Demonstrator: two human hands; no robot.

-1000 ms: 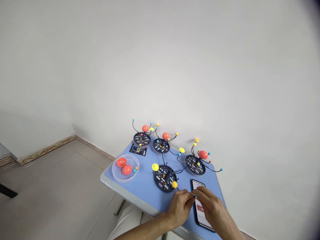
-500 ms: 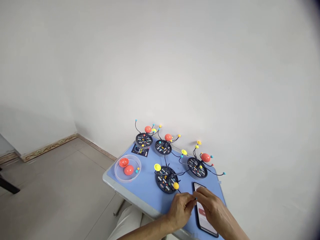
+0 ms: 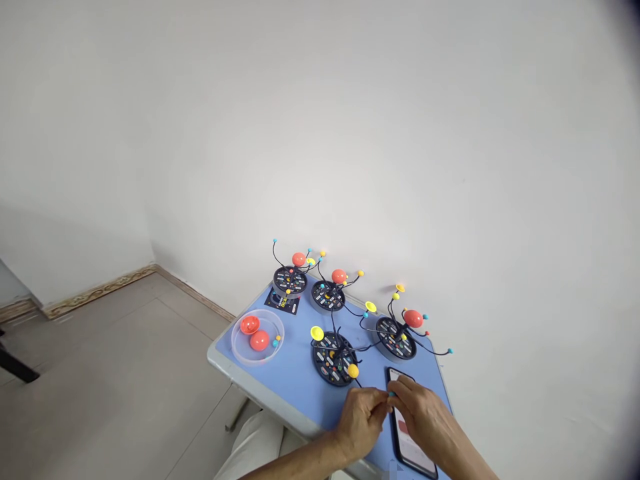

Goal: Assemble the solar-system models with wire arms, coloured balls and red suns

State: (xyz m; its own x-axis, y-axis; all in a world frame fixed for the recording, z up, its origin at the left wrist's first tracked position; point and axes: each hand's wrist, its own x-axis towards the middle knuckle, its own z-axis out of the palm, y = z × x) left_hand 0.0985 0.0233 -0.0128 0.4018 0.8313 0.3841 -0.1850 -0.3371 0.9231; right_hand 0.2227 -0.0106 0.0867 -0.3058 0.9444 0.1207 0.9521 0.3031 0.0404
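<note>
Left hand and right hand, both drawn in to a pinch, not spread, held close together over the near edge of a blue-topped table. Their fingertips converge on a small teal bead, gripped between them; how much each hand bears cannot be told. A thin black wire runs from behind the left hand up to a yellow ball at the edge of the nearest planet model, a black disc base with wire arms, which stands just beyond the hands and carries a yellow ringed piece. Under the right hand lies a smartphone, its screen lit and showing a red button; contact between hand and phone cannot be confirmed. Three similar models stand along the far side of the tabletop, each with an orange-red sphere. At left, a transparent plastic dish holds two orange-red hemispheres and small teal and yellow beads. A small dark printed card lies near the far-left model. Below the table edge shows a knee in pale trousers, above a tiled floor.
</note>
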